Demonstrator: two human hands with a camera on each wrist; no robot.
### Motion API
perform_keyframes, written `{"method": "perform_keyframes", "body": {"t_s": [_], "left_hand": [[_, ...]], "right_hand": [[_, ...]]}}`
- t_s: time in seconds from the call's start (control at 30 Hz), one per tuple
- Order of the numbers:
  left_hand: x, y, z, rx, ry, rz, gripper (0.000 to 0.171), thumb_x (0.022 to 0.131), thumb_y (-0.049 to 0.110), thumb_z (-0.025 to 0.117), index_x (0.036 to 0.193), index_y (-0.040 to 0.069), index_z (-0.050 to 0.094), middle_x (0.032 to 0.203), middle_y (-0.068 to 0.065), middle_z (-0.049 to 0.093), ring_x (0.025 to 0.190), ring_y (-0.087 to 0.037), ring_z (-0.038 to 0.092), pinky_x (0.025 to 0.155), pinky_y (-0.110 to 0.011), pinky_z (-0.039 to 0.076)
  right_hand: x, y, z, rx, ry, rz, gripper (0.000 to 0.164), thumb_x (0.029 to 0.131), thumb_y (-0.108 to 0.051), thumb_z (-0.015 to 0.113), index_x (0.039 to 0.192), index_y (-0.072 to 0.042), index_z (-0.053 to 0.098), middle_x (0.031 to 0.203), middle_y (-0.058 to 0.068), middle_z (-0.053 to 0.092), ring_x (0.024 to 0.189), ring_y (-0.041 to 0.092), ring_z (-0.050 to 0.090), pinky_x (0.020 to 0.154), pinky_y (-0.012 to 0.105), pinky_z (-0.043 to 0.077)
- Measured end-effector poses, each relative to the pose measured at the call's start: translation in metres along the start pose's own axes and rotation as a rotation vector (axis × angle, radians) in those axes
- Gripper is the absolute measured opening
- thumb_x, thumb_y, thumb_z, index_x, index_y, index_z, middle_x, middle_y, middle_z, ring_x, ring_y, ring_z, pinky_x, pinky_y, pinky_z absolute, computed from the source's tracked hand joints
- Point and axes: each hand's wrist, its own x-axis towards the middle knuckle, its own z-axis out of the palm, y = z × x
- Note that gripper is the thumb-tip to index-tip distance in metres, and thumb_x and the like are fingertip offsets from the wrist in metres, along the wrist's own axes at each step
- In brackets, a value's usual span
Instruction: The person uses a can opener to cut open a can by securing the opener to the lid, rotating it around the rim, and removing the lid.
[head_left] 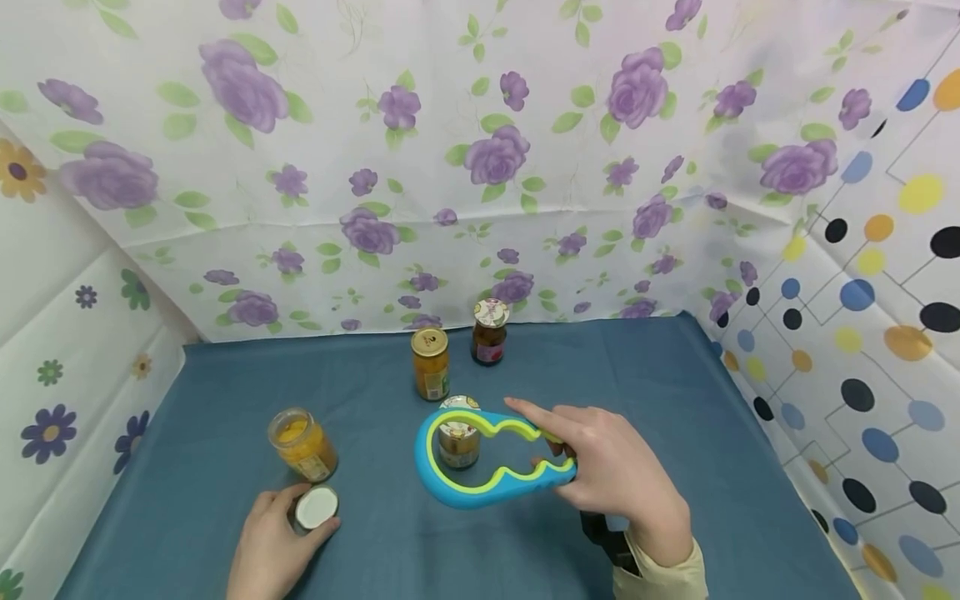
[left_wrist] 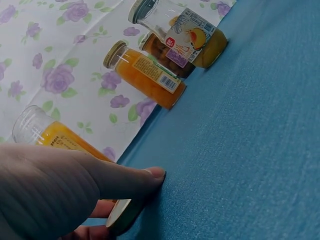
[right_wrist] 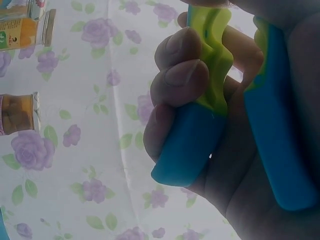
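Observation:
My left hand (head_left: 273,546) holds a jar lid (head_left: 317,507) between thumb and fingers low over the blue cloth, its white inside facing up. Just beyond it stands an uncovered glass jar (head_left: 306,450) with orange contents. The right hand (head_left: 611,462) grips the handles of a blue jar opener (head_left: 457,497) with a wavy yellow-green inner edge. In the head view, the opener's loop hangs in front of a lidded jar (head_left: 459,454) and partly hides it. Curled fingers (right_wrist: 182,80) on one handle show in the right wrist view.
Farther back stand an orange jar with a gold lid (head_left: 431,367) and a dark jar with a patterned lid (head_left: 489,337). Blue cloth (head_left: 375,533) covers the table. A floral sheet (head_left: 420,167) hangs behind, and a dotted sheet (head_left: 862,333) bounds the right side.

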Motion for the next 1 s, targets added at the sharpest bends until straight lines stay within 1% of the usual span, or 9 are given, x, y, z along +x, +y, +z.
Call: {"method": "perform_keyframes", "body": {"t_s": [0.27, 0.6, 1.0], "left_hand": [[0.0001, 0.0013, 0.0002, 0.004, 0.012, -0.003, 0.08, 0.073, 0.05, 0.084, 0.125, -0.005, 0.06, 0.096, -0.016, 0.051, 0.083, -0.03, 0.053, 0.077, -0.053, 0.05], [-0.0006, 0.0015, -0.0006, 0.018, 0.018, 0.001, 0.08, 0.072, 0.05, 0.084, 0.124, -0.005, 0.06, 0.096, -0.017, 0.05, 0.082, -0.03, 0.053, 0.076, -0.054, 0.05], [0.0, 0.001, -0.0024, 0.024, 0.002, 0.014, 0.081, 0.072, 0.05, 0.085, 0.125, -0.006, 0.059, 0.095, -0.017, 0.051, 0.08, -0.029, 0.053, 0.074, -0.053, 0.049]], "right_hand": [[0.0011, -0.0005, 0.0001, -0.013, -0.004, 0.01, 0.099, 0.064, -0.003, 0.07, 0.149, -0.041, 0.038, 0.068, -0.018, 0.038, 0.056, 0.003, 0.035, 0.049, 0.023, 0.03], [0.0011, 0.0, -0.0008, -0.017, -0.004, 0.01, 0.101, 0.063, -0.002, 0.07, 0.15, -0.041, 0.038, 0.069, -0.019, 0.038, 0.056, 0.002, 0.035, 0.049, 0.023, 0.031], [0.0001, -0.0006, -0.0009, -0.018, -0.003, 0.006, 0.102, 0.062, 0.001, 0.067, 0.15, -0.041, 0.037, 0.07, -0.019, 0.038, 0.056, 0.003, 0.034, 0.049, 0.023, 0.029]]}}
